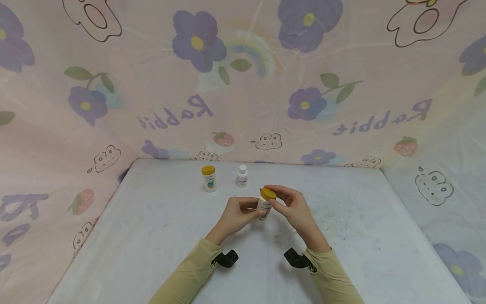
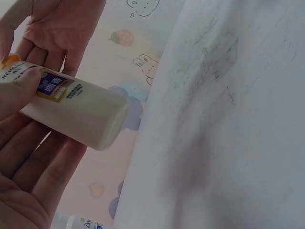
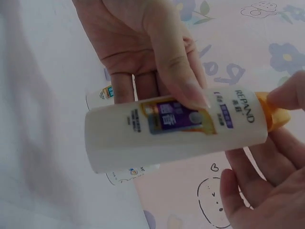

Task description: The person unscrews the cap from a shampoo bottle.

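A white bottle (image 1: pixel 263 206) with a purple and gold label and the word REPAND is held above the middle of the table. The left hand (image 1: pixel 239 214) grips its body, thumb across the label and fingers behind. At the yellow cap (image 1: pixel 268 194), the right hand (image 1: pixel 295 209) pinches with thumb and fingers. In the right wrist view the bottle (image 3: pixel 178 136) lies sideways across the picture, its cap (image 3: pixel 273 113) on the neck between the right thumb and fingers. Its rounded base (image 2: pixel 113 123) shows in the left wrist view.
Behind the hands, a white container (image 1: pixel 209 180) with a yellow lid stands upright on the white table (image 1: pixel 159 249). To its right stands a small white bottle (image 1: pixel 242 177) with a white cap. A patterned curtain (image 1: pixel 243 97) surrounds the table's back and sides.
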`<state>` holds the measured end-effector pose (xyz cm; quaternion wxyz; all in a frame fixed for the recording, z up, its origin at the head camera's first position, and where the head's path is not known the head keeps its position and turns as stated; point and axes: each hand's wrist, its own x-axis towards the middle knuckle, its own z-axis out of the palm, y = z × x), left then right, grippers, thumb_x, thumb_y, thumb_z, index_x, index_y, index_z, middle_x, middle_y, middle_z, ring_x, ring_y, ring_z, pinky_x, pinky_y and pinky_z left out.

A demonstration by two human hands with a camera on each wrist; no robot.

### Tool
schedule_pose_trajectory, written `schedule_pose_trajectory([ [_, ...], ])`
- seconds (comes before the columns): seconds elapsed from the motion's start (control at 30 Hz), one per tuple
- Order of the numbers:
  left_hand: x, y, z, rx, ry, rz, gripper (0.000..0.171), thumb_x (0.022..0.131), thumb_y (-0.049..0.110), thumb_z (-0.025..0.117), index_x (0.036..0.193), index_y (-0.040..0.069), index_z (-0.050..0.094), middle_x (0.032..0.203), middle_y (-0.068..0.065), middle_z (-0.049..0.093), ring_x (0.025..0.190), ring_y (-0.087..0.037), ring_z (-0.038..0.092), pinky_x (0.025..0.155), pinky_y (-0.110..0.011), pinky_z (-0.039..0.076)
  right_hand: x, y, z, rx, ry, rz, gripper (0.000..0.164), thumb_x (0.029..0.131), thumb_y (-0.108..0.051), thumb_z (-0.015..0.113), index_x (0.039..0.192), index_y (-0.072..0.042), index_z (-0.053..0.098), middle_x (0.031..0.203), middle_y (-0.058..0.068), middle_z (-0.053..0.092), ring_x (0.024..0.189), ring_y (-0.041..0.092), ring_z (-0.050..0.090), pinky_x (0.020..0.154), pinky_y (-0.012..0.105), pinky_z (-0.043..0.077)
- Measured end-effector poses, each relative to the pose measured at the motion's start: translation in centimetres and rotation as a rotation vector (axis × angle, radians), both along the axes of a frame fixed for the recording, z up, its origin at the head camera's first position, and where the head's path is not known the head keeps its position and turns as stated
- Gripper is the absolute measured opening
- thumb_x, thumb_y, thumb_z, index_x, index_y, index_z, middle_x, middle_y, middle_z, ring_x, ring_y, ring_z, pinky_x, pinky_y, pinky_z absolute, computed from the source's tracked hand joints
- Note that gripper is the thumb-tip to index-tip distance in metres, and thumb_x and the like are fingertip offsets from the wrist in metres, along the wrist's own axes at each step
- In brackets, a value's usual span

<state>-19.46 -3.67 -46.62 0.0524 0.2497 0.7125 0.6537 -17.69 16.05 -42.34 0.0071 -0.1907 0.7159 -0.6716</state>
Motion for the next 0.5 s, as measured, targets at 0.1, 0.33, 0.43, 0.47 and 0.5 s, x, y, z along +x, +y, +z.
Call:
schedule_pose_trajectory([
  [0.1,0.04,-0.03,0.13,0.008,-0.003,-0.006,0.031,0.081,0.011,0.077,0.11,0.005,0.07,0.104,-0.006,0.071,0.092,-0.015,0.068,0.076,-0.031,0.057,-0.05,-0.13,0.0,0.002,0.0,-0.003,0.035,0.091,-0.005,0.065,0.125,0.002,0.059,0.123,0.014,0.061,0.117,0.022,0.054,0.101,0.028,0.042],
  [0.33,0.09,-0.04,0.16,0.016,-0.018,-0.025,0.031,0.081,0.01,0.077,0.111,0.004,0.07,0.105,-0.006,0.07,0.092,-0.016,0.068,0.078,-0.032,0.057,-0.07,-0.34,0.15,0.027,-0.01,-0.051,0.036,0.087,-0.006,0.07,0.122,-0.002,0.061,0.119,0.013,0.06,0.113,0.023,0.056,0.099,0.029,0.044],
  [0.43,0.1,-0.09,0.15,0.009,-0.024,-0.021,0.031,0.081,0.01,0.077,0.111,0.003,0.07,0.105,-0.006,0.07,0.093,-0.016,0.068,0.078,-0.031,0.057,0.04,-0.4,0.39,0.031,-0.036,-0.057,0.036,0.087,-0.007,0.07,0.122,-0.002,0.062,0.121,0.013,0.06,0.114,0.025,0.054,0.097,0.028,0.045],
  [0.47,0.09,-0.11,0.15,0.006,-0.026,-0.019,0.032,0.081,0.01,0.077,0.111,0.003,0.07,0.105,-0.005,0.071,0.093,-0.016,0.068,0.078,-0.031,0.057,0.08,-0.39,0.44,0.033,-0.043,-0.058,0.037,0.087,-0.008,0.071,0.122,-0.002,0.062,0.121,0.013,0.06,0.114,0.025,0.054,0.097,0.028,0.046],
  [0.5,0.06,-0.13,0.11,0.005,-0.025,-0.018,0.031,0.081,0.01,0.077,0.111,0.003,0.07,0.105,-0.005,0.071,0.093,-0.016,0.068,0.078,-0.031,0.057,0.12,-0.38,0.49,0.035,-0.048,-0.059,0.037,0.086,-0.009,0.071,0.121,-0.003,0.062,0.121,0.012,0.06,0.114,0.025,0.054,0.096,0.028,0.046],
])
